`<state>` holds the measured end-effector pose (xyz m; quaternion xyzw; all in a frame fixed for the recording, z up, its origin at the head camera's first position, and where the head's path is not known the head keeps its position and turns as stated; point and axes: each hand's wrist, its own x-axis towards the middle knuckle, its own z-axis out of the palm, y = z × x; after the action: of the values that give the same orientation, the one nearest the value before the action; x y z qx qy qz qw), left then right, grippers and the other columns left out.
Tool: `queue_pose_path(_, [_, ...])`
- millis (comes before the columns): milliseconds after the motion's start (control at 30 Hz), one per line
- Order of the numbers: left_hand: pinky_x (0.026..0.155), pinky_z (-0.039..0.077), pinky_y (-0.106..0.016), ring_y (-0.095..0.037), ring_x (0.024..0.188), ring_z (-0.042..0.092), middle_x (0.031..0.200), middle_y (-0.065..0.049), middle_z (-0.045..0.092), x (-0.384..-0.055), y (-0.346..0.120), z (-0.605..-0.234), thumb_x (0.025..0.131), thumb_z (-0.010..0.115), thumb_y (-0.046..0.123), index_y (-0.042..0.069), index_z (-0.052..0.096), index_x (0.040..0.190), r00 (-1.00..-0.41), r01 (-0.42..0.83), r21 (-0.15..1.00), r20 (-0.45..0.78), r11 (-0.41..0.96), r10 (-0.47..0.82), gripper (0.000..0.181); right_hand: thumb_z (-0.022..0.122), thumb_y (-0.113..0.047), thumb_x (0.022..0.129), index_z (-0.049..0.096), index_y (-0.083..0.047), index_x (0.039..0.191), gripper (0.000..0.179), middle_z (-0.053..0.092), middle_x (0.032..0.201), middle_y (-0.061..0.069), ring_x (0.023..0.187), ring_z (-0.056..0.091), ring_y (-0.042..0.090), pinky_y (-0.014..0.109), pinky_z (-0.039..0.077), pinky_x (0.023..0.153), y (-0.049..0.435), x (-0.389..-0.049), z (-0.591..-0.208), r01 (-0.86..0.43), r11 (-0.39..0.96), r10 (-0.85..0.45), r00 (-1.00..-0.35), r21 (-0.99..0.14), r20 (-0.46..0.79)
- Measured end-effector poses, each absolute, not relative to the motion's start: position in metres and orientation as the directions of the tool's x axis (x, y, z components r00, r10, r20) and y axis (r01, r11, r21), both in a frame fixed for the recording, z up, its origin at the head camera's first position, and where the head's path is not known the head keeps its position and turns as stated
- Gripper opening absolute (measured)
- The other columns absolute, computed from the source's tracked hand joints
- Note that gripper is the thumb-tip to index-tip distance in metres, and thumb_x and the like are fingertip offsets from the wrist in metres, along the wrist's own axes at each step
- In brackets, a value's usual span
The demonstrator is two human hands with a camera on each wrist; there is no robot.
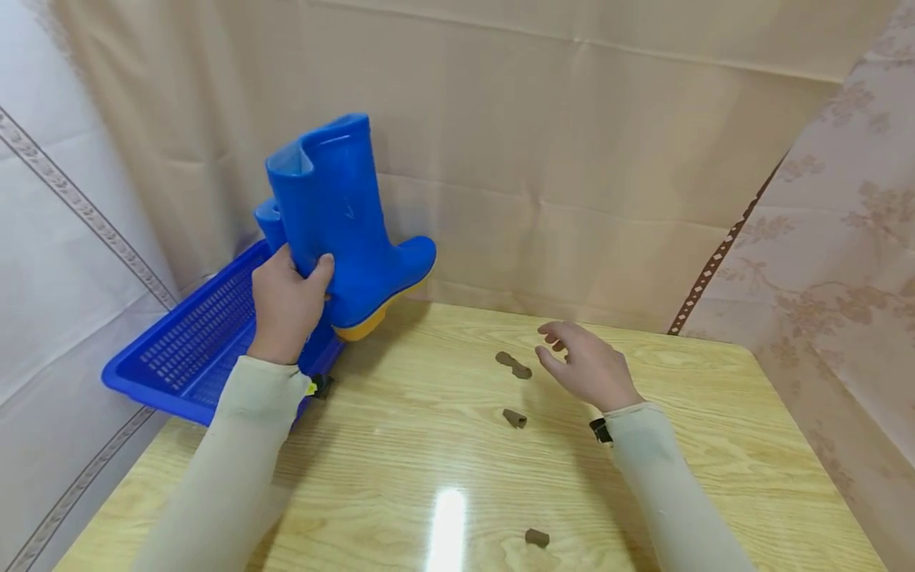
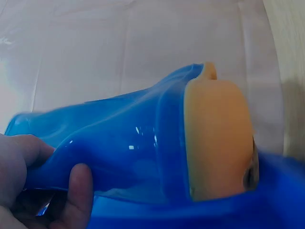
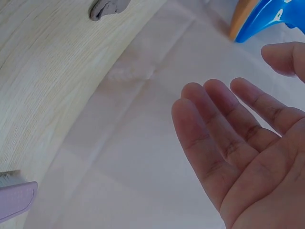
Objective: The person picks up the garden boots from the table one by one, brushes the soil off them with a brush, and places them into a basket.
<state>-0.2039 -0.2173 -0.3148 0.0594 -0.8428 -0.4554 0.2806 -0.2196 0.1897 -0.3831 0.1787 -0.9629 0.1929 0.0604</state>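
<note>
My left hand (image 1: 287,306) grips a blue rain boot (image 1: 346,214) by its shaft, thumb lying across the blue rubber. The boot leans over the edge of a blue plastic basket (image 1: 160,405), its yellow sole facing down. Behind it shows the top of a second blue boot (image 1: 268,216), mostly hidden. In the left wrist view the thumb (image 2: 80,191) presses the blue shaft, and a yellow-orange heel (image 2: 217,138) faces the camera. Over the table's right half hovers my right hand (image 1: 589,365), fingers loosely extended, holding nothing.
Brown curled scraps lie on the wooden table (image 1: 400,445): one long piece (image 1: 513,365), a rolled one (image 1: 515,418) and another (image 1: 537,538) nearer the front. A lilac-handled brush (image 3: 16,200) appears in the right wrist view. Beige curtain (image 1: 543,159) hangs behind the table.
</note>
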Motion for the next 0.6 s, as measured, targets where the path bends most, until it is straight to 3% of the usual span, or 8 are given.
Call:
queue_pose_path(200, [0.065,0.057,-0.021,-0.036,0.103,0.074,0.133,-0.015,0.068,-0.201,-0.24,-0.307,0.105,0.056,0.039,0.007,0.059,0.142,-0.821,0.122,0.816,0.403,0.565,-0.404,0.049,0.06,-0.042,0.103,0.064,-0.021,0.136,0.04,0.072,0.121,0.0,0.108,0.07,0.022,0.049,0.058,0.071,0.193,-0.219,-0.382,-0.349,0.873,-0.31,-0.936,-0.341,0.166])
queue_pose_path(433, [0.057,0.049,-0.009,-0.038,0.099,0.075,0.128,-0.018,0.07,-0.205,-0.264,-0.307,0.104,0.052,0.041,0.0,0.061,0.138,-0.792,0.071,0.825,0.388,0.561,-0.471,0.055,0.061,-0.038,0.103,0.065,-0.016,0.135,0.039,0.072,0.12,0.002,0.106,0.069,0.023,0.046,0.058,0.075,0.194,-0.219,-0.382,-0.37,0.858,-0.324,-0.928,-0.357,0.182])
queue_pose_path(500, [0.065,0.056,-0.017,-0.038,0.104,0.073,0.135,-0.017,0.067,-0.206,-0.271,-0.305,0.104,0.049,0.044,0.002,0.056,0.145,-0.791,0.028,0.824,0.364,0.565,-0.492,0.059,0.061,-0.037,0.103,0.065,-0.013,0.134,0.039,0.072,0.12,0.003,0.106,0.069,0.024,0.045,0.059,0.079,0.194,-0.22,-0.382,-0.385,0.843,-0.337,-0.922,-0.375,0.188])
queue_pose_path(600, [0.082,0.061,-0.04,-0.041,0.111,0.071,0.141,-0.019,0.062,-0.207,-0.278,-0.306,0.105,0.047,0.045,0.002,0.048,0.152,-0.791,-0.023,0.832,0.323,0.554,-0.519,0.063,0.061,-0.036,0.103,0.065,-0.012,0.134,0.039,0.072,0.118,0.004,0.105,0.07,0.025,0.045,0.058,0.078,0.196,-0.219,-0.383,-0.384,0.844,-0.335,-0.923,-0.375,0.192])
